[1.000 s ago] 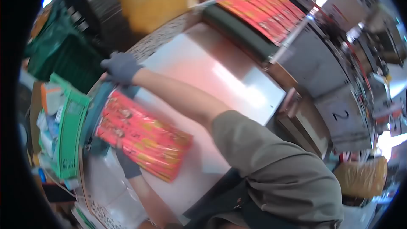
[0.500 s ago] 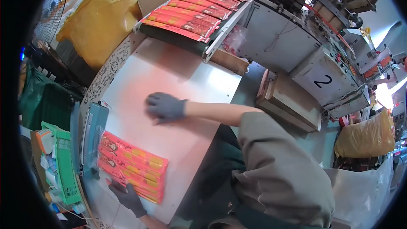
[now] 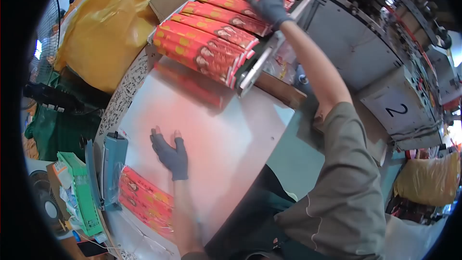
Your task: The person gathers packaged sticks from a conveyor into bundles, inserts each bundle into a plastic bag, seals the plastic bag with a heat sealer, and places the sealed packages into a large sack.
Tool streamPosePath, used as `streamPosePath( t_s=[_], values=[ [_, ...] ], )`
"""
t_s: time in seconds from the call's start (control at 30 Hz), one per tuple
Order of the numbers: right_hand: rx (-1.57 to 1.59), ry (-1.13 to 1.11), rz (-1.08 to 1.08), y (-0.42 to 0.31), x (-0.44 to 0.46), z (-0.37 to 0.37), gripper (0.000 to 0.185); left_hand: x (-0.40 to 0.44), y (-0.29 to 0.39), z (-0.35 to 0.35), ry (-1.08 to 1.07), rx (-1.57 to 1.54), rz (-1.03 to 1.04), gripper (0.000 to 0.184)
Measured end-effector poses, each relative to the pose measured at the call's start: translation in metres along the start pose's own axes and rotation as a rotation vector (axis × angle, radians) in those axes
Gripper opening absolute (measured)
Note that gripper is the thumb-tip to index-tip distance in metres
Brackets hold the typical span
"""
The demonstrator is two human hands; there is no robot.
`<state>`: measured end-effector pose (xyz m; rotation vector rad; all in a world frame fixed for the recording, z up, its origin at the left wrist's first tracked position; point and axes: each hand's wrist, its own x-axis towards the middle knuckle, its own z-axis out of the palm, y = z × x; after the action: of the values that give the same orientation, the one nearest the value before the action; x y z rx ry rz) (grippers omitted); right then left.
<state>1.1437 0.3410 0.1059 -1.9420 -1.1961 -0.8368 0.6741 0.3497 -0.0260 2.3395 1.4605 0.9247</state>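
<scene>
Rows of overlapping red packets with yellow print (image 3: 207,50) lie on the conveyor belt, their front rows hanging over its near end. My right hand (image 3: 270,6), in a grey fingerless glove, is spread over the packets toward the belt's right side. Whether it presses on them I cannot tell. My left hand (image 3: 171,156), gloved the same way, hovers over the white tabletop (image 3: 226,144) with thumb and fingers apart and nothing held. A blurred red packet (image 3: 192,84) shows just below the belt's end. Behind my left forearm lies a clear-wrapped bundle of red packets (image 3: 144,197), partly covered.
A blue-grey bar-shaped device (image 3: 113,171) stands at the table's left edge, beside a green basket (image 3: 86,197). A large yellow bag (image 3: 103,33) sits left of the belt. To the right are a metal rail (image 3: 262,62) and a white cabinet marked 2 (image 3: 397,108).
My right hand has gone from the tabletop up to the packets on the belt. My left hand has left the wrapped bundle and moved up over the table. The front packets now overhang the belt's end.
</scene>
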Motion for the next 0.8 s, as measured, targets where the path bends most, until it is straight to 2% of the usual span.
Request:
streamPosePath(
  t_s=[0.07, 0.13, 0.23, 0.37, 0.5, 0.53, 0.63, 0.8],
  values=[
    [-0.157, -0.106, 0.069, 0.046, 0.029, 0.019, 0.068, 0.011, 0.01, 0.007, 0.039, -0.028, -0.013, 0.058],
    [-0.277, -0.303, 0.197, 0.08, 0.057, 0.025, 0.071, 0.021, 0.022, 0.01, 0.054, -0.086, -0.058, 0.056],
    [-0.377, -0.438, 0.372, 0.129, 0.082, 0.043, 0.08, 0.04, 0.031, 0.015, 0.051, -0.173, -0.129, 0.054],
    [-0.568, -0.399, 0.398, 0.192, 0.099, 0.067, 0.095, 0.061, 0.031, 0.031, 0.055, -0.239, -0.157, 0.054],
    [-0.743, -0.282, 0.264, 0.22, 0.097, 0.078, 0.097, 0.074, 0.033, 0.041, 0.017, -0.227, -0.109, 0.053],
    [-0.779, -0.273, 0.22, 0.231, 0.096, 0.083, 0.097, 0.077, 0.031, 0.041, -0.008, -0.118, -0.062, 0.053],
    [-0.523, -0.597, 0.418, 0.254, 0.111, 0.087, 0.098, 0.082, 0.033, 0.046, -0.023, -0.123, -0.059, 0.053],
    [-0.515, -0.641, 0.066, 0.208, 0.108, 0.061, 0.073, 0.083, 0.037, 0.046, 0.036, -0.325, -0.069, 0.049]
  ],
)
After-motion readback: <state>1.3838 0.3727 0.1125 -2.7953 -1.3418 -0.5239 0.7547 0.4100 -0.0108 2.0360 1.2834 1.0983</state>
